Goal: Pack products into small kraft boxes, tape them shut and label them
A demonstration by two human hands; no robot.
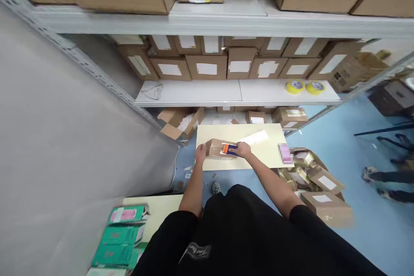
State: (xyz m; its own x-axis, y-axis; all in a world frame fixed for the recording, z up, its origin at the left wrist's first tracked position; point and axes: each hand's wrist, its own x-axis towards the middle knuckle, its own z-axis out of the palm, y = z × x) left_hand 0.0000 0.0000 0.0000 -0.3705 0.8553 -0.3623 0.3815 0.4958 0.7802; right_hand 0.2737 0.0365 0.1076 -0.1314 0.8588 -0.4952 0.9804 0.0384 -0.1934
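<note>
A small brown cardboard box [215, 150] lies on the pale yellow tabletop [223, 131]. My left hand [200, 152] is closed on the box's left end, fingers partly hidden. My right hand [242, 150] is wrapped round a dark blue and orange handheld object [226, 148], held against the right part of the box's top. A white label shows partly beneath this object; its exact kind I cannot make out. Just beyond my right hand, a white sheet [257, 137] lies on the tabletop.
Pink blurred item [285, 154] sits at the table's right edge. Packed boxes [328, 207] stand on the right, an open carton [181, 123] on the left. Above the table is a white shelf [200, 91] with yellow tape rolls [294, 86]. Another person's legs [388, 177] appear far right.
</note>
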